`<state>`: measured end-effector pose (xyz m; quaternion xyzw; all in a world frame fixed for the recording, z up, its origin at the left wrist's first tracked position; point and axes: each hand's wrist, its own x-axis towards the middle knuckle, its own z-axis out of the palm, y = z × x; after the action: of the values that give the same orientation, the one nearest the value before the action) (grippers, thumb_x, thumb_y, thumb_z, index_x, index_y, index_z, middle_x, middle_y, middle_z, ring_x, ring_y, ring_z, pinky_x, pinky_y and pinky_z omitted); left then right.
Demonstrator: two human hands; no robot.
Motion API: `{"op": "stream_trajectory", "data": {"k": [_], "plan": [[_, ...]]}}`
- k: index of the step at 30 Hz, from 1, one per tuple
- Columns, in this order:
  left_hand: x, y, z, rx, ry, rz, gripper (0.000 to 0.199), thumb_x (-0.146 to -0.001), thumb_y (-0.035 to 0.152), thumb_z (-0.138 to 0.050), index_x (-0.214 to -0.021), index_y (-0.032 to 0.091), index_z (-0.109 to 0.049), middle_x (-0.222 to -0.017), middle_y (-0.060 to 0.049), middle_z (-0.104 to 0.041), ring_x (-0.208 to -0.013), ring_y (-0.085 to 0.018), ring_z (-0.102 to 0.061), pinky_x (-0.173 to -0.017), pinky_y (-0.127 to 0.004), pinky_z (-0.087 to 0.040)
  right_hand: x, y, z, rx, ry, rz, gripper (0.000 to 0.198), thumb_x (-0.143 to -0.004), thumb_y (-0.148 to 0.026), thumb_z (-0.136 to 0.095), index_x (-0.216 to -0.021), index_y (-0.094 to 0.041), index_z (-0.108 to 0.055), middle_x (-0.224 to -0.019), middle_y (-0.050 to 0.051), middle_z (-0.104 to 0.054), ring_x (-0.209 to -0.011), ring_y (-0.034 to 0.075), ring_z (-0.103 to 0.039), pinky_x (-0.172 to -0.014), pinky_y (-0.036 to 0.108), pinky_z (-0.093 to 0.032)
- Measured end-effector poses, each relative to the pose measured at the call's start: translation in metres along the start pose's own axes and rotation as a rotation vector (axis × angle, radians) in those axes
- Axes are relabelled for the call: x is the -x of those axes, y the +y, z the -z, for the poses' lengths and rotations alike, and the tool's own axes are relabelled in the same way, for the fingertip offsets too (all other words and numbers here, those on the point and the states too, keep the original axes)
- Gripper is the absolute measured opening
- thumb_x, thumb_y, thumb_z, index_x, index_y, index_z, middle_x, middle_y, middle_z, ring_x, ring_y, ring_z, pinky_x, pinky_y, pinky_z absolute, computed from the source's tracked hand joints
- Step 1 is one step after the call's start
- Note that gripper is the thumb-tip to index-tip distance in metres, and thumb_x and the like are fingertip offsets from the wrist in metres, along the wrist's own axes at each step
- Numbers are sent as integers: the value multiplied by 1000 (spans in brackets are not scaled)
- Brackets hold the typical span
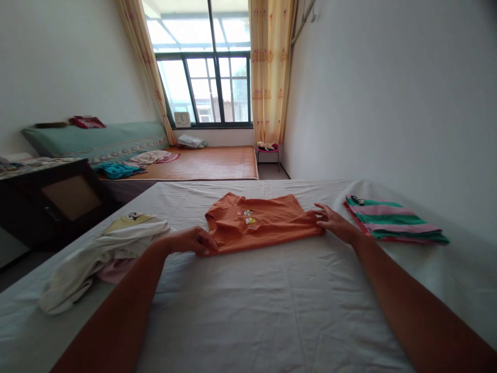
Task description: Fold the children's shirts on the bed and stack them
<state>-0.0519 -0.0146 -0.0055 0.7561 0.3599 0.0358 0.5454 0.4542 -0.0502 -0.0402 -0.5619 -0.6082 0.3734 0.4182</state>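
An orange T-shirt [267, 220] with a small cartoon print lies on the white bed sheet [248, 305], its near edge folded into a straight line. My left hand [194, 240] pinches the near left corner of the shirt, fingers closed on the cloth. At the shirt's right end, my right hand [332, 221] has thumb and fingers around the near right edge, the index finger raised a little. The fabric between my hands shows some creases.
A crumpled pile of white and yellow clothes [112, 248] lies at the left. Folded striped clothes [399, 217] are stacked at the right by the wall [388, 103]. Beyond stand another bed [217, 163], a dark cabinet [58, 202] and a stool [268, 150].
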Motion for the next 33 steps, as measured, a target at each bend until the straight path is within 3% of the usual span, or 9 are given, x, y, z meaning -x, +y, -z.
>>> {"op": "stream_trajectory", "data": {"k": [3, 7, 9, 12, 17, 21, 26, 31, 33], "plan": [[1, 2, -2, 13, 16, -6, 38, -67, 40, -75, -97, 17, -73, -78, -3, -68, -63, -12, -56, -58, -20, -43, 9, -9, 17, 49, 70, -162, 48, -73, -39, -64, -114, -17, -51, -112, 15, -63, -86, 19, -65, -70, 29, -54], [2, 4, -2, 36, 55, 8, 35, -67, 37, -76, -96, 17, -73, -80, -4, -68, -67, -13, -57, -61, -20, -44, 19, -20, 16, 346, -205, -416, 38, -70, -52, -66, -76, -16, -58, -72, 10, -68, -56, 16, -62, -49, 25, -49], [2, 3, -2, 59, 81, 17, 35, -66, 36, -77, -94, 16, -73, -79, -4, -67, -67, -13, -56, -60, -20, -44, 19, -24, 5, 486, -225, -362, 34, -68, -50, -68, -72, -17, -59, -63, 7, -67, -54, 17, -62, -48, 24, -46], [3, 1, 0, 110, 141, 15, 35, -66, 35, -77, -94, 15, -73, -72, -2, -64, -62, -11, -54, -56, -20, -44, 16, -25, -12, 688, -56, -111, 18, -67, -36, -66, -69, -19, -60, -65, 5, -67, -62, 18, -63, -56, 25, -44], [7, 0, 2, 173, 128, -26, 32, -68, 30, -76, -96, 15, -72, -67, -1, -61, -58, -9, -50, -55, -19, -42, 8, -17, -3, 568, 81, 122, 16, -64, -21, -53, -79, -19, -61, -78, 2, -67, -73, 16, -60, -67, 24, -43], [7, -2, 1, 163, 81, -2, 32, -68, 31, -76, -97, 16, -72, -69, -1, -62, -60, -9, -52, -56, -19, -43, 11, -9, 22, 497, 66, 71, 10, -67, -26, -51, -70, -18, -57, -68, 1, -62, -65, 14, -55, -60, 24, -42], [4, -5, 0, 131, 62, 24, 34, -68, 33, -77, -97, 16, -72, -73, -2, -64, -63, -10, -54, -58, -19, -44, 19, -10, 14, 441, -202, -202, 26, -69, -39, -64, -83, -16, -61, -68, 3, -65, -58, 15, -59, -50, 23, -41], [4, -6, 0, 108, 82, 25, 35, -67, 35, -77, -96, 16, -72, -73, -2, -63, -63, -11, -54, -58, -20, -45, 14, -18, -20, 726, 54, -57, 19, -69, -29, -65, -84, -20, -61, -73, 3, -68, -67, 16, -62, -60, 23, -41], [4, -6, 0, 109, 90, 24, 35, -67, 35, -77, -96, 16, -72, -73, -2, -64, -63, -11, -54, -58, -20, -45, 11, -17, -23, 712, 104, 17, 18, -68, -23, -62, -86, -21, -60, -78, 2, -68, -71, 16, -63, -64, 24, -42]]}}
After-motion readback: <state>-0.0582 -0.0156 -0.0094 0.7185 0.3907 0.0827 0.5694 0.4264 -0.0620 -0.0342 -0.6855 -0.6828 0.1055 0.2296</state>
